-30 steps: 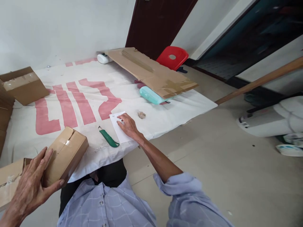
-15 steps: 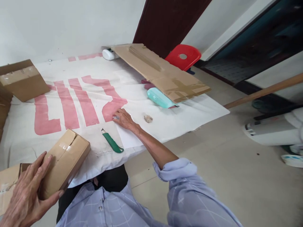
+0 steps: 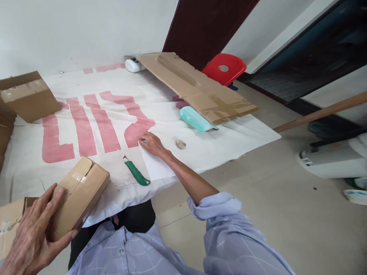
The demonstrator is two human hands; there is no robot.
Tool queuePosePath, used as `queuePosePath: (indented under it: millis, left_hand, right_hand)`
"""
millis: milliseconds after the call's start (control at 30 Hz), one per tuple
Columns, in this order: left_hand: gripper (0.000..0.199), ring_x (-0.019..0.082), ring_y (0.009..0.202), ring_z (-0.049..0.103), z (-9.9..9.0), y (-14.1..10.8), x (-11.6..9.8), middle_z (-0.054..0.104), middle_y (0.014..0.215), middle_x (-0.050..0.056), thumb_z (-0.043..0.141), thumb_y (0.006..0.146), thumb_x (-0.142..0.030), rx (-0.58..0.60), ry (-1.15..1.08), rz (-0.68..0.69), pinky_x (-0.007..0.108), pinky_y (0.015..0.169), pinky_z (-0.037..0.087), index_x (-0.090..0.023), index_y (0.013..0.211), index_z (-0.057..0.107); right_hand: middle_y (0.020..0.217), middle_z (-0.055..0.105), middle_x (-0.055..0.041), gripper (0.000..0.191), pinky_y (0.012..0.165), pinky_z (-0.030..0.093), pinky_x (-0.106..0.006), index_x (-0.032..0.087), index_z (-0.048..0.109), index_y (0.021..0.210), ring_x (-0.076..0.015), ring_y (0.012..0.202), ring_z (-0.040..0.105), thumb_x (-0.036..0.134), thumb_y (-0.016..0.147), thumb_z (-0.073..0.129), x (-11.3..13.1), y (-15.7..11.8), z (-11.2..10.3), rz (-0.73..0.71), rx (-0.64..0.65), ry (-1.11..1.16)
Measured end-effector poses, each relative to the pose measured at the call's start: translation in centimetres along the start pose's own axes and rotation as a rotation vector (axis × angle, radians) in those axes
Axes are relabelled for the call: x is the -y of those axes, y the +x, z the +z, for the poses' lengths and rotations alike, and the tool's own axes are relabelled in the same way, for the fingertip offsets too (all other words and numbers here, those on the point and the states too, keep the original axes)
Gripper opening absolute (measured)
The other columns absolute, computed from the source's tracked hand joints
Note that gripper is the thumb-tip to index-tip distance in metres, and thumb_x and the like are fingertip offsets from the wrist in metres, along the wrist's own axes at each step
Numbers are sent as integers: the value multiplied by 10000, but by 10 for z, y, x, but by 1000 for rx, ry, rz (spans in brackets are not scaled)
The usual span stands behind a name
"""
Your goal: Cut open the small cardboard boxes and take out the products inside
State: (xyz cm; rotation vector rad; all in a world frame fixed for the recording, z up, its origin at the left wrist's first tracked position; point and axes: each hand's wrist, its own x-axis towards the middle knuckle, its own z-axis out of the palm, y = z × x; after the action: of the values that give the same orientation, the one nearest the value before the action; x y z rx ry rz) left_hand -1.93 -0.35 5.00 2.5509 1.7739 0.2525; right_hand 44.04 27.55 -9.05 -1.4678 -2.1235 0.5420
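My left hand point(image 3: 38, 229) grips the near end of a closed brown cardboard box point(image 3: 78, 191), thumb on its near side and fingers over the top. Clear tape crosses the box's lid. My right hand point(image 3: 153, 145) rests on the cloth-covered table with its fingers pinched together at the corner of a white sheet point(image 3: 156, 164); whatever lies between the fingertips is too small to tell. Between the box and the sheet lies a green utility knife point(image 3: 137, 172), blade showing. A small crumpled brownish lump point(image 3: 180, 144) sits right of my right hand.
A flat cardboard sheet point(image 3: 195, 84) leans over a turquoise bottle point(image 3: 196, 119) and a white bottle point(image 3: 132, 65). An open box point(image 3: 31, 99) stands at the left, another point(image 3: 11, 225) near my left hand. Behind is a red stool point(image 3: 225, 68).
The fingers of my right hand have shifted slightly, and the small pale bit at their tips no longer shows. My left hand keeps its hold on the box.
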Motion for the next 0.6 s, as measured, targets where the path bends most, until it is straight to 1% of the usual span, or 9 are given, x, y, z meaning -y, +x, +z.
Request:
queuePosePath:
  millis: [100,200,267,367,500,567,600]
  left_hand:
    - [1028,460,1364,668,-1,1,-2,434,1777,158,728,947,-623,4,-5,-4,554,1008,622,-419,1806,202]
    - [1009,463,1357,666,-2,2,-5,438,1770,162,718,957,-625,-5,-6,-5,566,1010,615,-411,1804,213]
    - [998,459,1336,674,-3,2,-7,444,1764,162,715,960,-625,-13,-7,-3,572,1006,612,-410,1802,225]
    - [996,450,1313,684,-3,3,-8,449,1762,153,718,954,-629,-23,-11,2,566,1005,609,-420,1800,234]
    - [986,461,1329,677,-3,4,-5,440,1768,151,708,962,-639,-30,-8,0,579,1003,613,-427,1799,231]
    - [984,478,1357,659,-7,3,-6,421,1781,149,711,965,-656,-24,-20,14,610,1016,614,-431,1796,236]
    - [981,490,1384,639,-11,3,-9,406,1791,144,719,964,-664,-41,-35,17,636,1036,606,-438,1792,246]
  right_hand:
    - [1047,781,-96,162,975,528,-377,218,774,909,-258,1012,673,264,930,621,-5,1,0,41,-49,109]
    - [981,780,-73,148,892,554,-366,224,746,841,-239,926,687,336,876,656,-9,2,1,103,-108,235]
    - [912,769,-52,174,857,566,-364,230,725,797,-231,882,686,392,836,675,-10,3,1,147,-148,320]
    - [822,739,-29,262,810,566,-359,232,700,754,-220,820,665,493,779,697,-9,5,-1,206,-203,442]
    - [736,684,-6,362,726,537,-329,231,680,727,-187,733,607,589,724,724,0,5,-10,250,-243,588]
    - [714,667,0,381,700,532,-320,230,678,724,-174,702,592,607,724,735,10,0,-18,257,-247,645]
    - [711,667,1,378,699,538,-320,229,686,731,-171,696,595,602,729,747,18,-5,-23,256,-242,673]
